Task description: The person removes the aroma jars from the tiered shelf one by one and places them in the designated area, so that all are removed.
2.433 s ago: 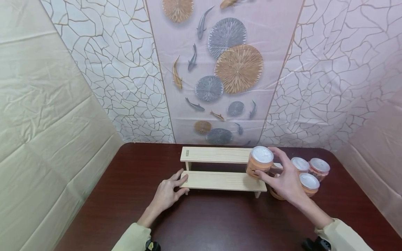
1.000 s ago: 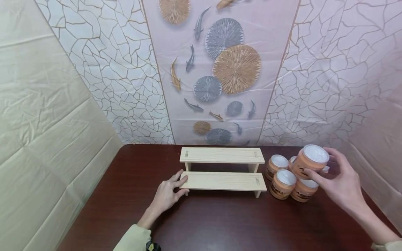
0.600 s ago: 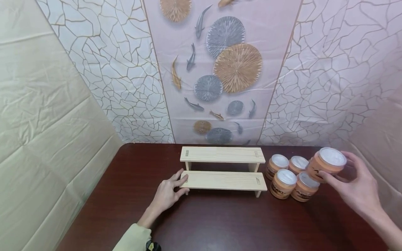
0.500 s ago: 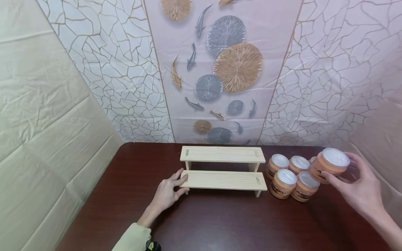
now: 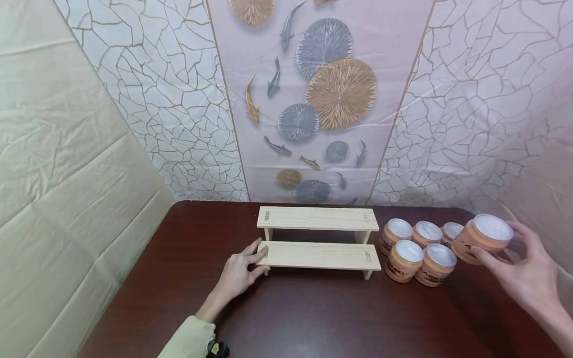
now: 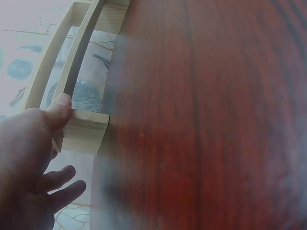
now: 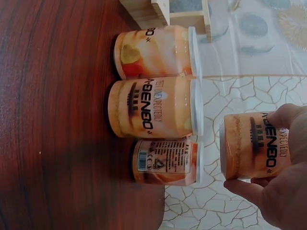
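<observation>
My left hand [image 5: 238, 271] pinches the left end of the lower tier of a pale wooden two-step shelf [image 5: 313, 255]. In the left wrist view the thumb lies on the board's edge, and the other fingers [image 6: 67, 194] stick out below. Out to the right, my right hand [image 5: 525, 268] holds an orange-labelled jar [image 5: 481, 238] with a whitish lid, fingers and thumb round its sides. The right wrist view shows this held jar [image 7: 249, 146] raised off the table, apart from the standing jars.
Several similar jars [image 5: 405, 261] stand in two rows just right of the shelf, on the dark red-brown table [image 5: 286, 318]. A patterned cloth [image 5: 313, 99] hangs behind the table, with plain cream cloth [image 5: 89, 164] at the left side.
My right hand has carried the jar rightward, from beside the shelf's right end, over the other jars, to their far right. My left hand keeps its place on the shelf.
</observation>
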Motion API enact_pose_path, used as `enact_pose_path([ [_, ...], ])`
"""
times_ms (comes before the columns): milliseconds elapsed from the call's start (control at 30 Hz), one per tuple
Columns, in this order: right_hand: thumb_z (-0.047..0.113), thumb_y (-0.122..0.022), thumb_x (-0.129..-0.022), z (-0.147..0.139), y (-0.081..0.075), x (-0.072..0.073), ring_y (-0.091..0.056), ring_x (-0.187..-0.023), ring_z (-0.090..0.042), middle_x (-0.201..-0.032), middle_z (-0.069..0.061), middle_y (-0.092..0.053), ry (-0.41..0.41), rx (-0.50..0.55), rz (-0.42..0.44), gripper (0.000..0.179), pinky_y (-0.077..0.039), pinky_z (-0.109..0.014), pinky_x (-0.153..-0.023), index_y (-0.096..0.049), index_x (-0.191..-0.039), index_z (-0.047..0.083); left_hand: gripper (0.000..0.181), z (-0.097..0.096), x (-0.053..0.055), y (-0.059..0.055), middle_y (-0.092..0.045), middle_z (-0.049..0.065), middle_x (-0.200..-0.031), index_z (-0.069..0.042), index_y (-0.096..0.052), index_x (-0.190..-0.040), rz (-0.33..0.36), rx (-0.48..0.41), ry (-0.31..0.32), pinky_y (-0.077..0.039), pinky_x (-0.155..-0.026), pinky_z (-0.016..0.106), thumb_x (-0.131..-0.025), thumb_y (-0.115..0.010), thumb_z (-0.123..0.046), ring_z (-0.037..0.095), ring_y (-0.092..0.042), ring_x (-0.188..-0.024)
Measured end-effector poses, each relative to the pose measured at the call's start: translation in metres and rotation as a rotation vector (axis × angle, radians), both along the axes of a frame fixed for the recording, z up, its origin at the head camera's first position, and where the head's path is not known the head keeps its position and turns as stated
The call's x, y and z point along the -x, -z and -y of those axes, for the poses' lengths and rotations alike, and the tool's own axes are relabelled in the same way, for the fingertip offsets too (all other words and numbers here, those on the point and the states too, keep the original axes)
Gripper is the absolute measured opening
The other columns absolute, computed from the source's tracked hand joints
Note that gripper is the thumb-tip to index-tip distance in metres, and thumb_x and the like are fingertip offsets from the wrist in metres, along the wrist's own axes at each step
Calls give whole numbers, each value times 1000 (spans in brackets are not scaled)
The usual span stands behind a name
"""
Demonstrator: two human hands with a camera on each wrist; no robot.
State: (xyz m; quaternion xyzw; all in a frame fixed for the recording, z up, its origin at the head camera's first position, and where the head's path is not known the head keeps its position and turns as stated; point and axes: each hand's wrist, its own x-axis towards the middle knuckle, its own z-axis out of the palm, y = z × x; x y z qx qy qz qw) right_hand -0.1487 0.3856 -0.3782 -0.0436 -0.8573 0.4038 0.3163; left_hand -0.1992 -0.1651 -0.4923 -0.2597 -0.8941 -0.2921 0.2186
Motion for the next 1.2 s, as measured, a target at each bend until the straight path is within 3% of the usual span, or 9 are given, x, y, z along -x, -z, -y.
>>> enact_pose_path([
  [333, 7, -88, -73, -10, 8, -1, -40, -86, 24, -105, 33, -42, 73, -46, 38, 83, -32, 0, -78, -49, -146, 11, 49, -1, 0, 0, -58, 22, -136, -3, -71, -124, 3, 8, -7, -55, -76, 49, -80, -86, -19, 37, -70, -94],
  [400, 9, -88, -73, -11, 11, -1, -38, -87, 24, -108, 26, -47, 86, -57, 51, 83, -31, 0, -80, -48, -146, 9, 49, -1, 0, 0, -58, 22, -136, -3, -71, -124, 5, 10, -8, -55, -75, 48, -80, -86, -19, 37, -70, -93],
  [467, 11, -88, -73, -12, 14, 0, -36, -88, 25, -113, 11, -55, 98, -78, 68, 83, -30, 0, -79, -48, -145, 5, 50, -1, -1, 0, -58, 22, -136, -3, -71, -124, 7, 12, -10, -55, -76, 48, -80, -86, -19, 37, -70, -94],
  [600, 12, -88, -75, -14, 20, 1, -35, -88, 25, -118, -11, -57, 93, -78, 91, 81, -33, 1, -74, -47, -144, 2, 50, -1, -1, 1, -58, 21, -136, -4, -71, -125, 7, 7, -10, -54, -77, 49, -80, -86, -19, 37, -69, -96],
  [700, 13, -88, -75, -15, 25, 1, -35, -86, 24, -120, -12, -58, 106, -74, 104, 81, -32, -1, -76, -48, -144, 4, 50, -1, 0, 1, -58, 21, -136, -4, -71, -125, 2, 1, -8, -54, -77, 49, -79, -86, -20, 37, -69, -95],
  [867, 18, -87, -75, -15, 32, 1, -32, -96, 22, -131, -28, -55, 151, -111, 112, 80, -25, -16, -83, -49, -144, 6, 50, 0, 1, 3, -59, 21, -135, -3, -71, -124, -16, -1, -5, -54, -77, 49, -79, -86, -19, 37, -69, -96],
  [1067, 20, -87, -75, -16, 42, 1, -33, -100, 20, -128, -30, -55, 139, -125, 113, 78, -26, -23, -85, -49, -143, 6, 50, 0, 1, 4, -59, 21, -135, -4, -72, -123, -25, -7, -8, -55, -76, 49, -78, -87, -19, 37, -69, -96],
  [1133, 20, -86, -76, -17, 45, 1, -44, -109, 6, -128, -31, -54, 126, -134, 121, 77, -27, -26, -87, -49, -143, 5, 50, 0, 1, 4, -59, 21, -135, -4, -72, -123, -24, -8, -9, -55, -76, 49, -78, -87, -19, 37, -69, -96],
  [1200, 20, -85, -77, -17, 47, 1, -50, -116, -16, -128, -31, -54, 114, -143, 128, 76, -27, -29, -88, -48, -142, 5, 50, 0, 1, 3, -59, 21, -135, -4, -72, -123, -24, -9, -5, -55, -76, 49, -78, -87, -19, 37, -69, -96],
])
